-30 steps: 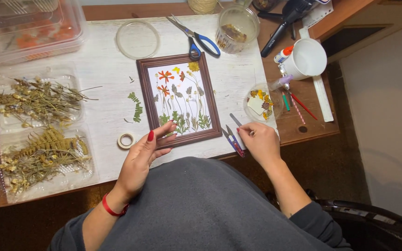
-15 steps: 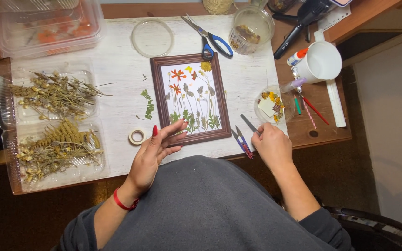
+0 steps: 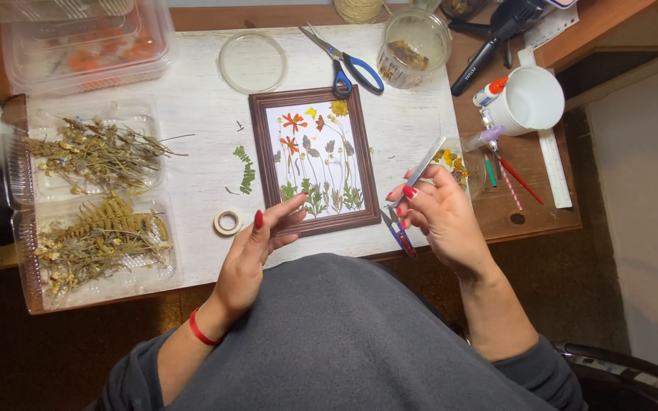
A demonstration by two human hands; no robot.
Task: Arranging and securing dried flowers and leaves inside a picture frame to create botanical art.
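Two hands work at the near edge of a white-painted worktop (image 3: 192, 114). The right hand (image 3: 439, 217) is lifted off the surface with its fingers closed on a pair of metal tweezers (image 3: 423, 169), whose tips point up and away toward a small clear dish of pressed petals (image 3: 462, 164). The left hand (image 3: 257, 243) is loosely open and holds nothing; its fingertips rest at the lower left corner of a brown wooden picture frame (image 3: 315, 158). The frame lies flat in the middle of the worktop, and pressed flowers in orange, yellow and green are arranged on its white backing. Small thread snips (image 3: 396, 228) with a reddish handle lie just below the frame's right corner, partly under the right hand. A roll of tape (image 3: 228, 222) sits just left of the left hand, and a green fern sprig (image 3: 245, 169) lies beside the frame. Blue-handled scissors (image 3: 348, 65) rest touching the frame's top edge. Two clear trays of dried plants (image 3: 97, 205) sit at the far left. A white mug (image 3: 527, 99) stands to the right.
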